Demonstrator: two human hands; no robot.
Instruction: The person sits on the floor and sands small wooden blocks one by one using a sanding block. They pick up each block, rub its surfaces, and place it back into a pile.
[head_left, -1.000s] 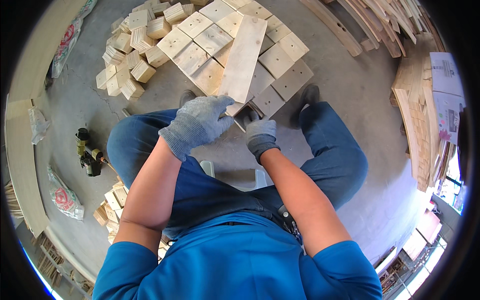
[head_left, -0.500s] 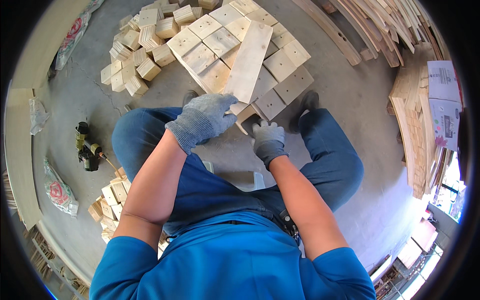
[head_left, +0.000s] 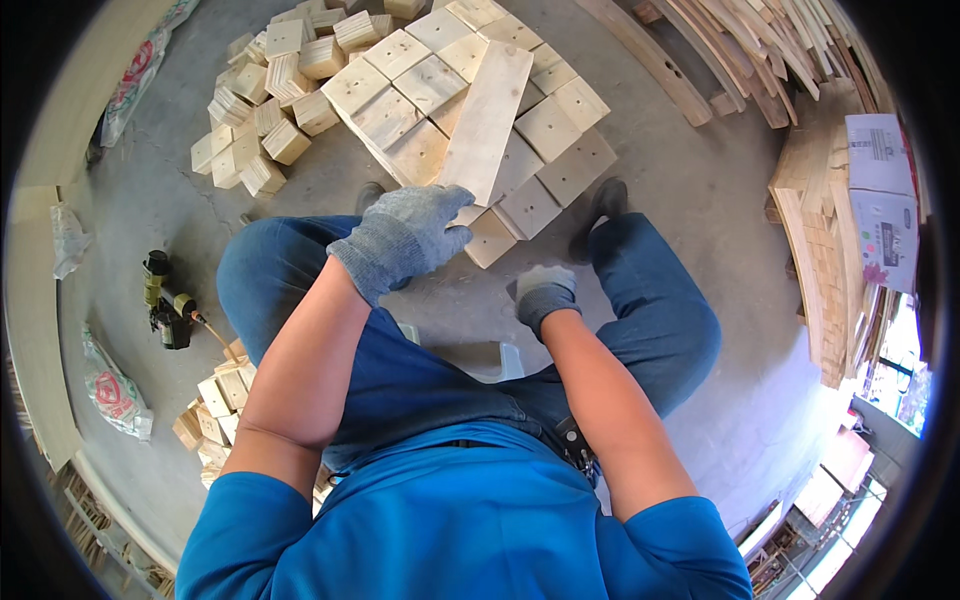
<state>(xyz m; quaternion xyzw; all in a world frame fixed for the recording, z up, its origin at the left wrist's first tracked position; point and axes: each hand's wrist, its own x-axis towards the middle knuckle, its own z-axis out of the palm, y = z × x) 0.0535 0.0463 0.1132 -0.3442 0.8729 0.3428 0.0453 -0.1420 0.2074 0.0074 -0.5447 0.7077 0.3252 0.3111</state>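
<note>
My left hand [head_left: 405, 232], in a grey knit glove, is closed at the near end of a flat wooden board [head_left: 488, 120]. Its fingers cover the board's near left corner and the thumb sticks out below. The board slants over a low stack of square wooden blocks [head_left: 428, 84], many with small dark holes on top. Just under the board's end, a corner block [head_left: 491, 243] sits at the stack's near edge. My right hand [head_left: 545, 290], gloved too, is apart from the stack with its fingers curled in; what they hold, if anything, is hidden.
Loose wooden blocks [head_left: 285, 75] are heaped left of the stack. A nail gun [head_left: 168, 305] with a hose lies on the floor at left, near more blocks [head_left: 222, 395]. Long boards [head_left: 650, 60] and a cardboard box [head_left: 885, 200] are at right.
My right hand has drawn back from the stack's near corner toward me, its fingers curling in. The corner block, tilted out before, now sits flush. My left hand stays at the board's end.
</note>
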